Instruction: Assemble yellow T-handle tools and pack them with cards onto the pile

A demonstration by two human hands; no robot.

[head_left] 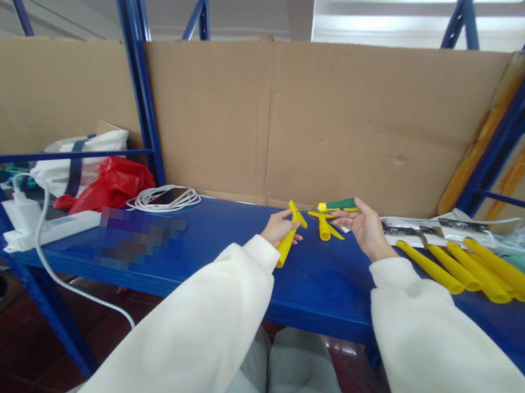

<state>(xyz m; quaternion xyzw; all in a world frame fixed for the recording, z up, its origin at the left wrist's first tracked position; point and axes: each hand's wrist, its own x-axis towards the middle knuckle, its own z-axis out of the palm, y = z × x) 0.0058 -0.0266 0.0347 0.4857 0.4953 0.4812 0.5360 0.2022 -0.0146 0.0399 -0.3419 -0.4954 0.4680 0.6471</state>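
My left hand [280, 228] is closed round a yellow plastic piece [286, 247] with a tube-like lower end and a forked top. In my right hand [365, 227] is a screwdriver [341, 205] with a green and yellow handle, pinched between the fingers. Its thin shaft points left, and the tip is at the top of the held piece; whether it touches a screw is too small to tell. Another yellow piece [324, 228] with spread arms lies on the blue shelf between my hands.
Several yellow tubes [477, 274] lie at the right on the blue shelf [214, 242]. Left are a coiled white cable [167, 200], a red bag [115, 183] and a white power strip [53, 229]. A cardboard panel [306, 123] stands behind, between blue posts.
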